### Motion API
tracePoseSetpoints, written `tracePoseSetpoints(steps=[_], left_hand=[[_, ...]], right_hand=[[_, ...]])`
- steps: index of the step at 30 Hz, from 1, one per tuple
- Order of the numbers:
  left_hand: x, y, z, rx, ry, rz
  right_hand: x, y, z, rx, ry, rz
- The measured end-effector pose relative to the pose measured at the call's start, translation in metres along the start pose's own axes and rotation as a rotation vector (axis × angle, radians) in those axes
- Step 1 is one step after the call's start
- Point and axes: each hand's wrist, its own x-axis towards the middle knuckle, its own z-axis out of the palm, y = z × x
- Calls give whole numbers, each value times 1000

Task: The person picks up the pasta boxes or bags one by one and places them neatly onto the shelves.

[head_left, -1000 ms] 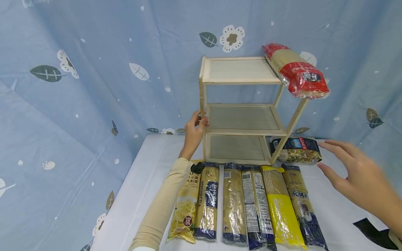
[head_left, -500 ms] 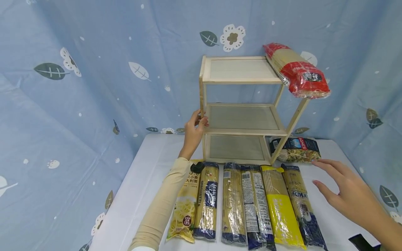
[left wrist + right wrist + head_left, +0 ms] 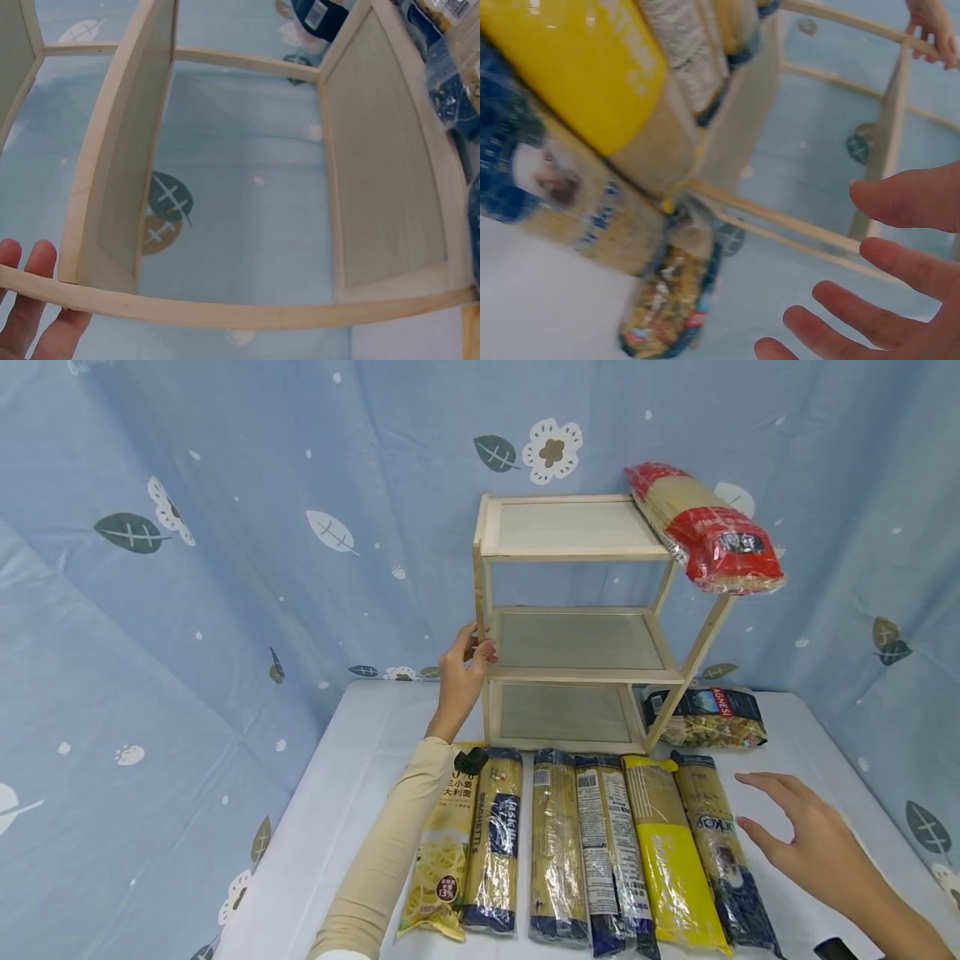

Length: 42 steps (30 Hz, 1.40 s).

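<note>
My left hand [image 3: 463, 672] grips the left front post of a three-tier wooden shelf [image 3: 585, 676], level with the middle tier; in the left wrist view its fingers [image 3: 39, 259] wrap around the post. With fingers spread and nothing in it, my right hand [image 3: 806, 831] hovers at the right, beside a blue-ended spaghetti pack [image 3: 723, 852]. Left of that pack lies a yellow pasta pack [image 3: 678, 877]. On the shelf's top tier a red-ended noodle pack [image 3: 705, 531] lies slantwise, its near end jutting past the right edge. Both lower tiers hold nothing.
More long pasta packs lie in a row before the shelf, among them a yellow pack [image 3: 442, 852] and a clear pack [image 3: 558, 852]. A dark Agnesi pasta bag [image 3: 716, 722] rests by the shelf's right foot. Blue patterned cloth [image 3: 225, 568] hangs behind and beside the white table [image 3: 300, 827].
My right hand has moved down and toward me, away from the Agnesi bag to beside the blue-ended spaghetti pack. My left hand stays on the post.
</note>
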Motion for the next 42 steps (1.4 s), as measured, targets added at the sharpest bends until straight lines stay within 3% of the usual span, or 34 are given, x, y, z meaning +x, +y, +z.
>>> tracePoseSetpoints(steps=[12, 19, 25, 31, 36, 42], left_hand=[[-1, 3, 1, 0, -6, -20], [0, 1, 1, -1, -6, -10], [-1, -1, 1, -3, -2, -5], [-2, -1, 1, -8, -2, -12], [-2, -1, 2, -10, -1, -11], [-1, -1, 1, 0, -7, -25]], right_hand=[[-22, 19, 37, -27, -110, 82], [-35, 23, 55, -33, -251, 185], [-47, 33, 71, -10, -316, 230], [-56, 42, 87, -21, -448, 273], [-57, 44, 97, -9, -555, 323], [-54, 43, 101, -21, -624, 376]])
